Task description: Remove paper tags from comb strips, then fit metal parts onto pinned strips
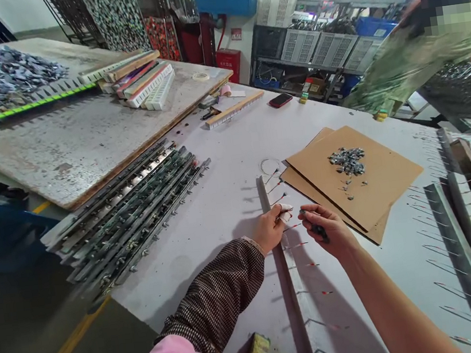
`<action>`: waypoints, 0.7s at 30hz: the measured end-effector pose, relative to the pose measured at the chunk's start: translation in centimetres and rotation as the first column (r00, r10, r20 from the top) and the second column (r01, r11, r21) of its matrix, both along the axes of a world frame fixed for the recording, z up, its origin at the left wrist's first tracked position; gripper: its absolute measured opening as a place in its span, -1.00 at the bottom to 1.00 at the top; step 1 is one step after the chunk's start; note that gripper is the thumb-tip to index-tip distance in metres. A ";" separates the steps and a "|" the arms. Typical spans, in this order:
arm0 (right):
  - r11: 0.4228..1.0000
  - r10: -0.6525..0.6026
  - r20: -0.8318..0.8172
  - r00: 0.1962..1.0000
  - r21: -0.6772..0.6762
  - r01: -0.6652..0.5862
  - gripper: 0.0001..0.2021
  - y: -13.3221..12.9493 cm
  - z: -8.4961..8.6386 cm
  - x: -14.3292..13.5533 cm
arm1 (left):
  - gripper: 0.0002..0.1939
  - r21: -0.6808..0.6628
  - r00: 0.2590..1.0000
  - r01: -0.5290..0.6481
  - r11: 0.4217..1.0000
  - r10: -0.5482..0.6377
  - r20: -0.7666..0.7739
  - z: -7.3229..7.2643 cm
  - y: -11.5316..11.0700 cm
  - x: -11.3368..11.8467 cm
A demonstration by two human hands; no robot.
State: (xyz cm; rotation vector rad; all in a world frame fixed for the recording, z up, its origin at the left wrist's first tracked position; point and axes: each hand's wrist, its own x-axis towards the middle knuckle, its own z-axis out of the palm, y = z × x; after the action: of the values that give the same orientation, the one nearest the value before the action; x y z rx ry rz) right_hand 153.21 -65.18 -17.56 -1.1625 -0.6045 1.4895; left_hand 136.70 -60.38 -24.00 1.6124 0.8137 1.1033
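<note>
A long metal bar [291,290] with thin wire prongs along its side runs up the table in front of me. My left hand [271,228], white covers on its fingertips, is closed in a pinch at one of these prongs. Just to its right, my right hand [324,228] holds a small dark part between thumb and finger; more dark pieces [320,233] show within its curled fingers. Prongs beyond my left hand carry small dark pieces [283,195]; nearer ones have bare reddish tips. A pile of small grey parts [347,161] lies on brown boards [385,171].
Stacked pronged bars [135,207] lie at left, and more pronged bars [466,250] at right. A yellow block [258,352] sits near me. A phone [280,100] lies at the far edge. Another person [427,53] stands at the far right. A second table [78,139] adjoins at left.
</note>
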 end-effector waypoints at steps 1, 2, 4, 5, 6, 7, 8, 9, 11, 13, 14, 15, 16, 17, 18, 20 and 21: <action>1.000 0.001 -0.005 1.000 0.002 -0.001 -0.64 0.2 -0.2 -0.3 | -0.80 -0.002 1.000 -0.001 1.000 0.001 0.004 -0.1 0.0 0.0; 1.000 0.004 -0.010 1.000 0.003 -0.004 -0.65 0.4 -0.4 -0.5 | -0.80 0.004 1.000 -0.005 1.000 0.005 0.002 -0.1 -0.1 0.0; 1.000 0.015 -0.018 1.000 -0.001 -0.015 -0.65 0.9 -0.7 -1.0 | -0.81 0.031 1.000 -0.022 0.999 0.023 -0.017 -0.2 -0.2 -0.1; 1.000 0.019 -0.019 1.000 -0.004 -0.019 -0.64 1.1 -0.7 -1.2 | -0.81 0.044 0.999 -0.031 0.999 0.033 -0.033 -0.2 -0.2 0.0; 1.000 0.023 -0.017 1.000 -0.008 -0.023 -0.63 1.3 -0.8 -1.3 | -0.81 0.051 0.998 -0.039 0.998 0.041 -0.050 -0.2 -0.2 0.0; 1.000 0.026 -0.013 1.000 -0.015 -0.026 -0.62 1.4 -0.9 -1.5 | -0.81 0.054 0.997 -0.044 0.998 0.048 -0.064 -0.2 -0.3 0.0; 0.999 0.024 -0.007 1.000 -0.021 -0.024 -0.60 1.5 -0.9 -1.5 | -0.81 0.055 0.996 -0.048 0.997 0.052 -0.073 -0.1 -0.3 0.0; 1.000 0.016 0.000 1.000 -0.026 -0.016 -0.59 1.6 -0.9 -1.6 | -0.81 0.056 0.995 -0.051 0.997 0.055 -0.081 -0.1 -0.3 0.0; 1.000 -0.017 0.020 1.000 -0.020 0.017 -0.61 1.6 -0.9 -1.6 | -0.81 0.062 0.994 -0.055 0.997 0.061 -0.089 0.0 -0.4 -0.1; 0.998 -0.064 0.053 0.997 0.015 0.064 -0.66 1.4 -0.9 -1.5 | -0.82 0.056 0.994 -0.051 0.997 0.056 -0.095 0.2 -0.4 -0.1; 0.995 -0.093 0.077 0.993 0.044 0.090 -0.69 1.3 -0.8 -1.6 | -0.82 0.048 0.994 -0.048 0.998 0.052 -0.093 0.2 -0.4 0.0; 0.991 -0.121 0.106 0.987 0.076 0.113 -0.70 1.2 -0.7 -1.6 | -0.82 0.040 0.995 -0.044 0.998 0.047 -0.088 0.2 -0.4 0.0; 0.985 -0.146 0.140 0.979 0.107 0.132 -0.71 1.1 -0.6 -1.7 | -0.81 0.034 0.995 -0.042 0.999 0.045 -0.083 0.3 -0.4 0.0; 0.980 -0.170 0.175 0.970 0.136 0.147 -0.71 1.0 -0.6 -1.8 | -0.81 0.030 0.996 -0.044 0.999 0.046 -0.082 0.3 -0.4 0.0; 0.974 -0.193 0.212 0.958 0.162 0.160 -0.71 0.9 -0.5 -1.9 | -0.82 0.027 0.995 -0.049 0.998 0.051 -0.085 0.3 -0.4 0.0; 0.964 -0.224 0.287 0.931 0.204 0.169 -0.71 0.8 -0.3 -2.1 | -0.82 0.022 0.993 -0.056 0.998 0.058 -0.102 0.4 -0.4 0.0; 0.960 -0.237 0.320 0.917 0.222 0.171 -0.73 0.8 -0.3 -2.2 | -0.82 0.021 0.992 -0.055 0.998 0.057 -0.109 0.5 -0.4 0.0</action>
State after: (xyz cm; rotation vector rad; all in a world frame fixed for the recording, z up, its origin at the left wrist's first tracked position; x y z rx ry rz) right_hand 150.97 -64.39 -17.84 -1.3026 -0.8163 1.0326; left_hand 136.69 -60.82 -23.48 1.6860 0.9283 1.0713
